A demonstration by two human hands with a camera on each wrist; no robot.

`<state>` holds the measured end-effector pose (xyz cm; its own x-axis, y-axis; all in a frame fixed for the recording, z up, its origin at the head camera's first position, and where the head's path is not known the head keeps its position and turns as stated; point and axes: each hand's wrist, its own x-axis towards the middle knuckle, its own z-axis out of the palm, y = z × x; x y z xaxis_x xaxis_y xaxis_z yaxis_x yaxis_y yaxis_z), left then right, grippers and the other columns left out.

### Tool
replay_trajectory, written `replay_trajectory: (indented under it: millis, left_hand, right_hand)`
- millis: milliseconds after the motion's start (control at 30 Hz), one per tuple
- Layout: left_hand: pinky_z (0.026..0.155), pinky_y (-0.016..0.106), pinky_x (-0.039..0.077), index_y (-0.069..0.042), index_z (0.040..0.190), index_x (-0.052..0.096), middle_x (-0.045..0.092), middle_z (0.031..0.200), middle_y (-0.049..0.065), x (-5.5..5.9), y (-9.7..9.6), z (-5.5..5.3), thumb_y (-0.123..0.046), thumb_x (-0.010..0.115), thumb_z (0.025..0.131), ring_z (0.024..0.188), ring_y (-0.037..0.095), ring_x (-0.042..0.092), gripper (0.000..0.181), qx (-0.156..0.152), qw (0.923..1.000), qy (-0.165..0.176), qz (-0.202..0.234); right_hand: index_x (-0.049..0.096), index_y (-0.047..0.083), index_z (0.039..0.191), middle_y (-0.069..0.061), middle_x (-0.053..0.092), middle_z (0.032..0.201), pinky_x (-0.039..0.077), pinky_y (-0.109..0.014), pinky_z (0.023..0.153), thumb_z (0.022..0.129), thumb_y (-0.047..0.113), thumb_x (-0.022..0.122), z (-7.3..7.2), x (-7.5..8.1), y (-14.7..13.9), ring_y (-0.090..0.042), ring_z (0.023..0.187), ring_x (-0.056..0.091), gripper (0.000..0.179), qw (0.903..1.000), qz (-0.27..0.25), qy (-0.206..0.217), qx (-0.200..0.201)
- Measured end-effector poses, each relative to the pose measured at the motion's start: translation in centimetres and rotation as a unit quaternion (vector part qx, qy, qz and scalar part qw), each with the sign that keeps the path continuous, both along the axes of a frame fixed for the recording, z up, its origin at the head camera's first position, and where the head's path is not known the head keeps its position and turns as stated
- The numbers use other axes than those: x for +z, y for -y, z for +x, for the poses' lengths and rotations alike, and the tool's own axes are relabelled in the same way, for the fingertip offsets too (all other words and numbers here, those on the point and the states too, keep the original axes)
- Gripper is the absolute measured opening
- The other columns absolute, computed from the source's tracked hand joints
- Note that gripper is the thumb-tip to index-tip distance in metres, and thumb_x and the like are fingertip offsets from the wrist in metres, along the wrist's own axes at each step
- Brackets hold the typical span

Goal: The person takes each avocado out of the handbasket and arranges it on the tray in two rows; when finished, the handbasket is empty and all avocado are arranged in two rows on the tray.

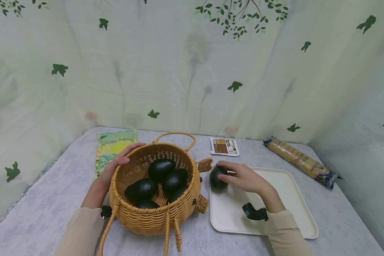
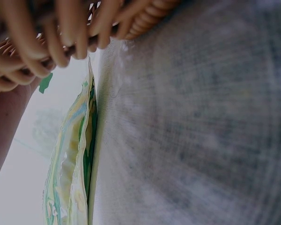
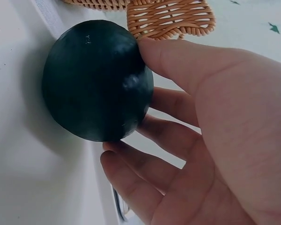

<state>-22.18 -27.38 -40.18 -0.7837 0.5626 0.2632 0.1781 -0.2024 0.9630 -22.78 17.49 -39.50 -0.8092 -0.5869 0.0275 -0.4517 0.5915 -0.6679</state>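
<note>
My left hand (image 1: pixel 110 169) grips the upper left rim of a round wicker basket (image 1: pixel 144 222), which tilts toward me. Several dark green avocados (image 1: pixel 162 169) lie inside it. Over the left edge of a white tray (image 1: pixel 240 213), my right hand (image 1: pixel 246 177) holds another avocado (image 1: pixel 218 178) between thumb and fingers. Close up in the right wrist view, the thumb presses one side of that avocado (image 3: pixel 96 82) while the fingers reach round the other. The left wrist view catches the underside of the basket's weave (image 2: pixel 84 28); the left fingers are hidden there.
A green and yellow packet (image 1: pixel 116 145) lies behind my left hand. Beyond the tray are a small white and brown packet (image 1: pixel 224 146) and a long bag of noodles (image 1: pixel 300 160). The basket's handle (image 1: pixel 176 133) stands up at the back, with looped wicker legs in front.
</note>
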Motion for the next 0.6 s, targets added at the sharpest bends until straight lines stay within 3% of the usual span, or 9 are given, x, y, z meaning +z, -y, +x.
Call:
replay_trajectory:
  millis: [233,467,600]
  left_hand:
    - [0.104,0.042,0.051,-0.029,0.156,0.038,0.048,0.15,-0.003,0.35,-0.1,0.06,-0.017,0.027,0.099,0.135,0.024,0.052,0.06,0.001,1.0,0.003,-0.003]
    - [0.106,0.042,0.05,-0.023,0.158,0.036,0.048,0.15,-0.002,0.01,0.08,0.05,-0.014,0.025,0.101,0.137,0.022,0.051,0.059,-0.015,0.9996,0.002,0.021]
    - [0.107,0.041,0.048,-0.022,0.158,0.036,0.048,0.151,-0.002,-0.12,0.12,0.14,-0.013,0.023,0.101,0.137,0.021,0.05,0.059,-0.022,0.9993,0.003,0.028]
  right_hand:
    - [0.05,0.006,0.152,-0.016,0.053,0.153,0.043,-0.057,0.111,0.103,0.03,0.063,0.05,0.27,-0.52,-0.043,0.138,0.052,0.056,0.9995,-0.005,0.03,0.008]
    - [0.05,0.01,0.152,-0.016,0.048,0.157,0.047,-0.049,0.109,0.097,0.03,0.072,0.05,0.04,-0.49,-0.042,0.141,0.048,0.062,0.9973,-0.02,0.067,0.02]
    - [0.049,0.01,0.153,-0.016,0.05,0.154,0.048,-0.049,0.108,0.095,0.033,0.075,0.01,-0.25,-0.46,-0.041,0.139,0.05,0.068,0.9983,-0.006,0.053,0.021]
